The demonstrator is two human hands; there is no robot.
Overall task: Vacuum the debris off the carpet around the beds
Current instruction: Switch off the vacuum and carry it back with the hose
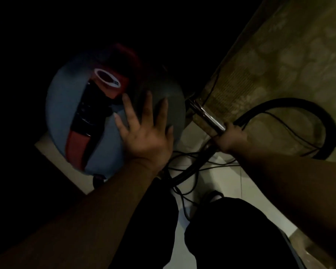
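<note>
While left hand [144,134] lies spread wide on the vac canister [66,113] & right hand [231,138] grips the chrome wand [208,115], prob. repositioning step; next needs wand worked over carpet [289,55].

The round blue-grey vacuum cleaner [81,121], red and black across its top, stood on the pale tile floor [221,181] just beside the patterned carpet [289,55], its chrome tube [208,115] slanting along the carpet's edge and its black hose [291,100] looping over the carpet.

Super dim room, far left pretty much black. Pale glossy tile floor [229,183] near middle, patterned olive-beige carpet [291,61] far right.
</note>
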